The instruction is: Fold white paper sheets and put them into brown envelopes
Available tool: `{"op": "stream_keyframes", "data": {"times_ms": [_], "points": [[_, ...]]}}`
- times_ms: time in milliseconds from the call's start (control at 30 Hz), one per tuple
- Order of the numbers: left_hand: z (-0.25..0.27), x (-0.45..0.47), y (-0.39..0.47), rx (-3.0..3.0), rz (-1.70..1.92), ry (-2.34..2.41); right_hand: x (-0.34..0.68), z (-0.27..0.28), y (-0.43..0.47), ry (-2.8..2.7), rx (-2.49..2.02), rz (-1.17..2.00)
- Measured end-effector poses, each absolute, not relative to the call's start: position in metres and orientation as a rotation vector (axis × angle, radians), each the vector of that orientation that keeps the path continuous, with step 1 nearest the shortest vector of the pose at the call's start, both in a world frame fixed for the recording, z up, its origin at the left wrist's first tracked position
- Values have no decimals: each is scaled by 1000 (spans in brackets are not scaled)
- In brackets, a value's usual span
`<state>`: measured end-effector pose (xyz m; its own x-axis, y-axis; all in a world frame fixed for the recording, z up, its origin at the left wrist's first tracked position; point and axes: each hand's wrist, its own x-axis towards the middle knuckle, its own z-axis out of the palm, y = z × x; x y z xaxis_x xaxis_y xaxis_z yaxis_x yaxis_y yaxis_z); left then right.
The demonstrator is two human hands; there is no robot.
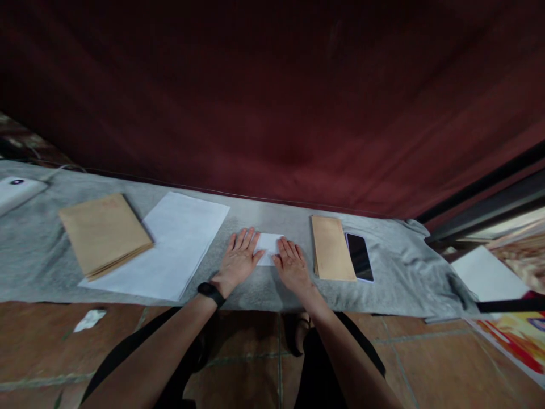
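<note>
Just below frame centre, I logged one small white paper (267, 247), left hand (239, 260) and right hand (293, 266) flat over its sides, gripping nothing. I judged it light, creasable, best held by its edges.

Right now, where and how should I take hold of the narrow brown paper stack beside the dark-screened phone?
Pinch it, I'd say, midway along its left long edge, coming from the left with your right hand. The narrow brown paper stack lies flat on the grey cloth with layers showing along that side, while the dark-screened phone crowds its right edge.
</note>
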<state>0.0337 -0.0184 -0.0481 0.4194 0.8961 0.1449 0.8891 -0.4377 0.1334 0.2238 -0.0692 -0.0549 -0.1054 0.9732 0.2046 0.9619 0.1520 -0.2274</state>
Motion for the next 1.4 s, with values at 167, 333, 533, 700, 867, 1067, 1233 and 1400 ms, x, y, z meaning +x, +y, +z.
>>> {"op": "stream_keyframes", "data": {"times_ms": [167,333,533,700,867,1067,1233,1400], "points": [[-48,36,-21,2608,315,1667,217,-47,-62,-2066,-1879,74],[-48,36,-21,2602,327,1662,198,-41,-57,-2127,-1796,151],[-44,35,-23,2573,339,1636,188,-52,-56,-2160,-1841,143],[-43,35,-23,2548,319,1656,195,-60,-56,-2130,-1856,35],[-48,33,-22,2535,332,1713,204,-61,-55,-2112,-1911,13],[-48,24,-21,2519,338,1751,213,-59,-55,-2081,-1961,47],[-36,11,-19,2481,379,1755,220,-58,-56,-2041,-1980,53],[-25,2,-15,2348,515,1730,222,-59,-54,-2009,-1974,60]]}}
